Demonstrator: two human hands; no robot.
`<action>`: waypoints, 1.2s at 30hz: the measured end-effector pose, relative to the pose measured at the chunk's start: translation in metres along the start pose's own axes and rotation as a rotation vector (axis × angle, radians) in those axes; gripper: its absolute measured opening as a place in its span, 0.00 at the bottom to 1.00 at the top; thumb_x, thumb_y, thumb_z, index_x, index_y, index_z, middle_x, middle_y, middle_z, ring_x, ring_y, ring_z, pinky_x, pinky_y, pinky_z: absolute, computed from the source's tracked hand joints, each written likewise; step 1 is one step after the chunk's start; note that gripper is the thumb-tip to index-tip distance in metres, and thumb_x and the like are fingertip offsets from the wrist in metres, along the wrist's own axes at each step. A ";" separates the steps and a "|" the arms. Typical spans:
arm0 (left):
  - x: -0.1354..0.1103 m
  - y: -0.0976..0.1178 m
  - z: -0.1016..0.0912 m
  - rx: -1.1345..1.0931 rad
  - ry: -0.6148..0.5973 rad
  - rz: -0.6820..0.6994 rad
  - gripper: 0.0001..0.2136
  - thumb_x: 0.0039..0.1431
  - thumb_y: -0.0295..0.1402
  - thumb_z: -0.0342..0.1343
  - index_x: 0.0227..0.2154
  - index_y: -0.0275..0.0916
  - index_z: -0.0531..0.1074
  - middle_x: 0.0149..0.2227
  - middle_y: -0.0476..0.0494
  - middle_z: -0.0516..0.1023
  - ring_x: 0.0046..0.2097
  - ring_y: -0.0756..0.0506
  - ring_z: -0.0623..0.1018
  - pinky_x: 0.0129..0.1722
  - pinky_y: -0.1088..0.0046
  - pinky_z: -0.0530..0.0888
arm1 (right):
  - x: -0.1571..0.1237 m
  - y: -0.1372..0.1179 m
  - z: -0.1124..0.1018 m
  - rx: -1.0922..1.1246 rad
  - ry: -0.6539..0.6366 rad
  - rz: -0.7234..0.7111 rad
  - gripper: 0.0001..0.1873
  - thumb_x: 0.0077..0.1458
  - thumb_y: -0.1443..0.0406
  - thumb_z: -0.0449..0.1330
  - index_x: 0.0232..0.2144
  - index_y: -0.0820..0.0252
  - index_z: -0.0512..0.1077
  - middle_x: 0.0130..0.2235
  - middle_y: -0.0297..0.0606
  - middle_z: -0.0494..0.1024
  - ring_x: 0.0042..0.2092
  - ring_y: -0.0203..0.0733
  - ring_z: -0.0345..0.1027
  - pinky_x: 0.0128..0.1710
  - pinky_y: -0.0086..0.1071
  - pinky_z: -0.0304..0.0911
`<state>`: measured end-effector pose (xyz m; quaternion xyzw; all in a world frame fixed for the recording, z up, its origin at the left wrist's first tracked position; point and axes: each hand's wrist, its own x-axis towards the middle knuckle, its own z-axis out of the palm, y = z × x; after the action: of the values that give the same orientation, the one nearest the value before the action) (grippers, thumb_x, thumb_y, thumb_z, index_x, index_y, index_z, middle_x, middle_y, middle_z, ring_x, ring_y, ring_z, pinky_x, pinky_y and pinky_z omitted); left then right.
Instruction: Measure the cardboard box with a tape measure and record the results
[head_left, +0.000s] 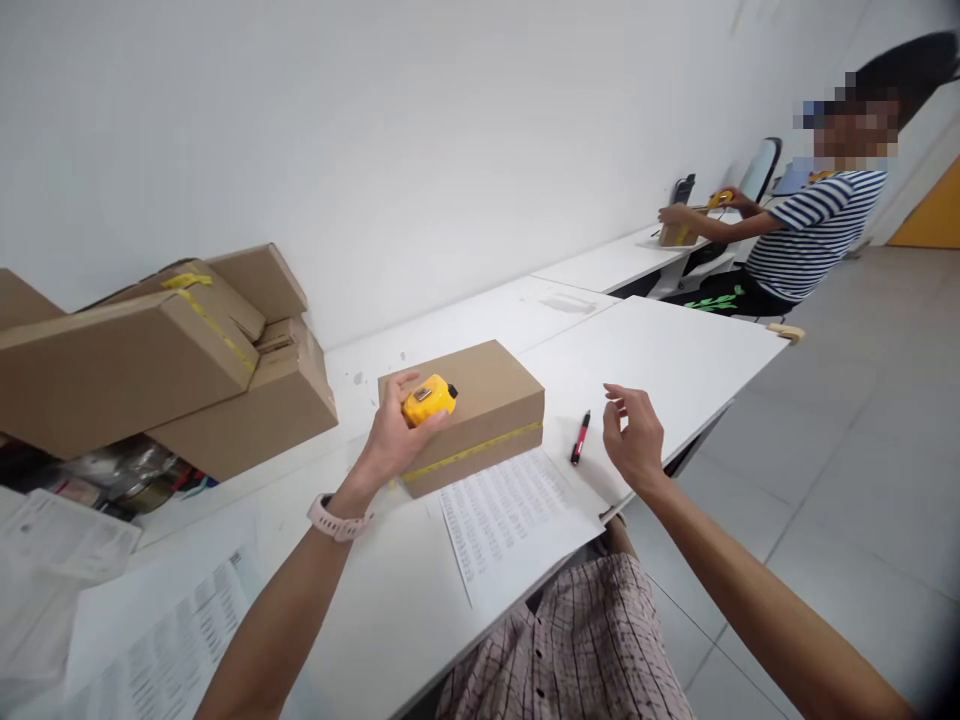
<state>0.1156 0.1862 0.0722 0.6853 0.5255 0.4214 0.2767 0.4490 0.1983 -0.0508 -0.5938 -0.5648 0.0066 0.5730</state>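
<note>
My left hand (pixel 401 430) is wrapped round a yellow tape measure (pixel 427 402) with a black end and a metal clip on its face. It holds the tape measure at the left part of the top of a closed brown cardboard box (pixel 487 375). A yellow strip (pixel 480 448) runs along the box's front side. My right hand (pixel 634 432) hovers over the table to the right of the box, fingers loosely bent and apart, with nothing in it. Left of that hand lies a red and black pen (pixel 580 438). A printed sheet (pixel 517 520) lies in front of the box.
Several cardboard boxes (pixel 247 390) are stacked at the left of the white table (pixel 352 620). More printed papers (pixel 172 640) and plastic-wrapped items (pixel 142 480) lie there. At the back right a person in a striped shirt (pixel 821 230) handles a small box (pixel 679 234) and another yellow tape measure (pixel 721 199).
</note>
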 end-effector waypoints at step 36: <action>0.009 -0.063 -0.134 -0.508 -0.016 -0.565 0.16 0.53 0.38 0.65 0.43 0.34 0.78 0.38 0.38 0.84 0.33 0.43 0.82 0.34 0.73 0.81 | 0.095 -0.094 0.087 0.213 -0.633 0.655 0.18 0.55 0.51 0.66 0.29 0.58 0.69 0.41 0.42 0.79 0.39 0.42 0.69 0.33 0.32 0.60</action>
<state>-0.0305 0.2047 0.0884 0.4263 0.5701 0.4402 0.5473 0.3643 0.2936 0.0448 -0.6477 -0.4907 0.4259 0.3980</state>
